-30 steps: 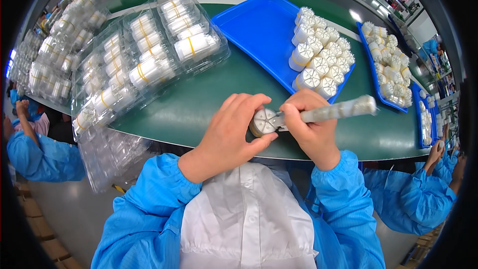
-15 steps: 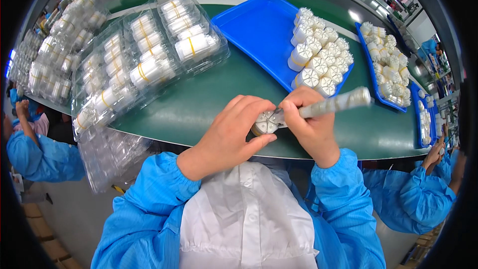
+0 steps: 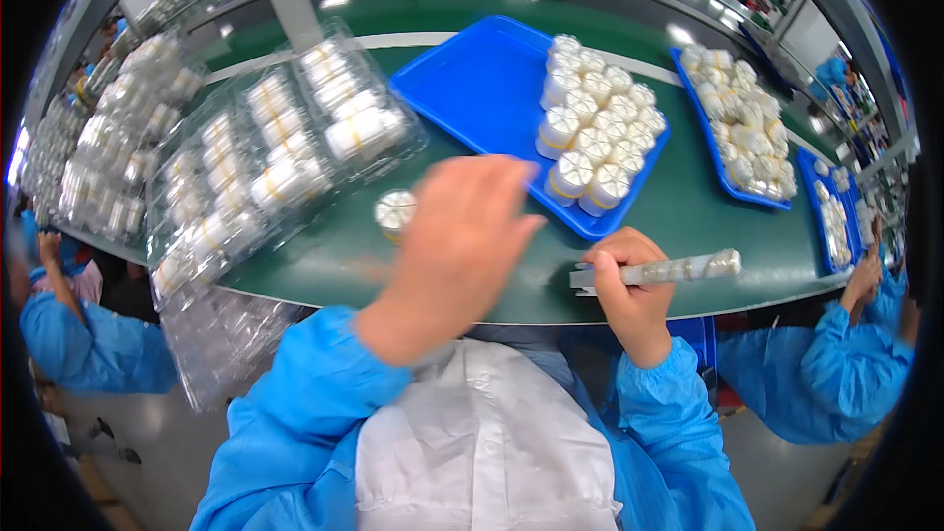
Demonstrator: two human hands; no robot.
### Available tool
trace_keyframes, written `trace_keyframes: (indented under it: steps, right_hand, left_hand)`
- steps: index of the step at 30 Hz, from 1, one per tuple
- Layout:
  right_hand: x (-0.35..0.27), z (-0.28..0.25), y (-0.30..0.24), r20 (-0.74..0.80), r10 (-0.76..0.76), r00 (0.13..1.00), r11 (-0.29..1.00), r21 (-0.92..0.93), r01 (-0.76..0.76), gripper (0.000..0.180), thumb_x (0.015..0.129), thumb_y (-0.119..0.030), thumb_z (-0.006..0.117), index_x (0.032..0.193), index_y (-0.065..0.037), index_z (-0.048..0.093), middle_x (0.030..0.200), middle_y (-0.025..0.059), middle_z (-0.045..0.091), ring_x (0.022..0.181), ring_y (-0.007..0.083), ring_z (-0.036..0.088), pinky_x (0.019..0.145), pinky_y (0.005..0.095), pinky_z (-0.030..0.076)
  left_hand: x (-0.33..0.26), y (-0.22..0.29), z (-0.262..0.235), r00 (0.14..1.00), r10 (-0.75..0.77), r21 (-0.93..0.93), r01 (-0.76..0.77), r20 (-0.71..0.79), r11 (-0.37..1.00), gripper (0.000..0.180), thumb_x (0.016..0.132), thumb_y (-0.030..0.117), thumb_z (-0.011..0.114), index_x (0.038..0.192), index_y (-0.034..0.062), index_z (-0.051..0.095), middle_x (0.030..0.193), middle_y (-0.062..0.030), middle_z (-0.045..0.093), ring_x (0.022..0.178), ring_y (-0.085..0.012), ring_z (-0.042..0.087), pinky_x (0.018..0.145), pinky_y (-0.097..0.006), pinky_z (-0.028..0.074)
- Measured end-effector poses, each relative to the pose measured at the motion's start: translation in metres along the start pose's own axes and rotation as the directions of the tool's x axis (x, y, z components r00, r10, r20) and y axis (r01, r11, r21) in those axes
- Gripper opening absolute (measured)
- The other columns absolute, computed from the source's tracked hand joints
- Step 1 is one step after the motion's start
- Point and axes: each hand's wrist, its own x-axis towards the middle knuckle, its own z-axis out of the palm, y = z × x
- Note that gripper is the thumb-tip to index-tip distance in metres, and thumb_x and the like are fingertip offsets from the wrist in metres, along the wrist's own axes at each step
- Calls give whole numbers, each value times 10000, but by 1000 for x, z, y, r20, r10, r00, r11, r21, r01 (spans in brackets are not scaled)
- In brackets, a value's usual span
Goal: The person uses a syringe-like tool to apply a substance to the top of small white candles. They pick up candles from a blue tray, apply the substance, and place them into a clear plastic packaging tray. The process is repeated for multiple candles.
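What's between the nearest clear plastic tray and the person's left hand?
In the head view, one white cylinder stands on the green tabletop between the clear plastic tray and the left hand. Blur hides whether hand and cylinder touch.

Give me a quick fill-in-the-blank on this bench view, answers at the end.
1. The long tool is held in the person's ____ hand.
2. Near the left hand, a lone white bundle stands on the ____ tabletop.
3. The tray nearest the tool, with white bundles grouped in it, is coloured ____.

Missing words: right; green; blue.
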Motion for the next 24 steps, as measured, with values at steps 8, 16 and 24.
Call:
trace_keyframes:
  steps: [8, 16, 24]
  right_hand:
    - [-1, 0, -2, -12, 59, 998, 998, -7, -59, 88, 882, 24, 647, 795, 7, 640, 772, 105, 661, 701, 203, 623, 639, 335, 484]
    - [7, 5, -6, -87, 147, 985, 970, 209, -126, 111, 896, 7, 661, 787, 10, 642, 769, 96, 659, 694, 177, 615, 628, 325, 473]
    - [36, 36, -10, 3, -102, 995, 981, 167, 100, 135, 865, 12, 692, 750, -5, 624, 695, 63, 622, 617, 157, 568, 545, 314, 417]
  left_hand:
    - [31, -7, 64, 995, -42, -152, 56, 95, 987, 469, 846, 169, 753, 1234, -17, 567, 1176, -177, 618, 1055, -359, 613, 907, -426, 520]
    - [-21, 0, -16, 993, -81, -190, 97, 87, 977, 448, 751, 84, 834, 1165, 36, 669, 1083, -124, 670, 966, -323, 642, 830, -399, 517]
    - [-40, -21, 1, 984, -40, -357, 100, 172, 929, 484, 759, 116, 835, 1201, 30, 657, 1114, -123, 661, 1004, -319, 610, 850, -407, 512]
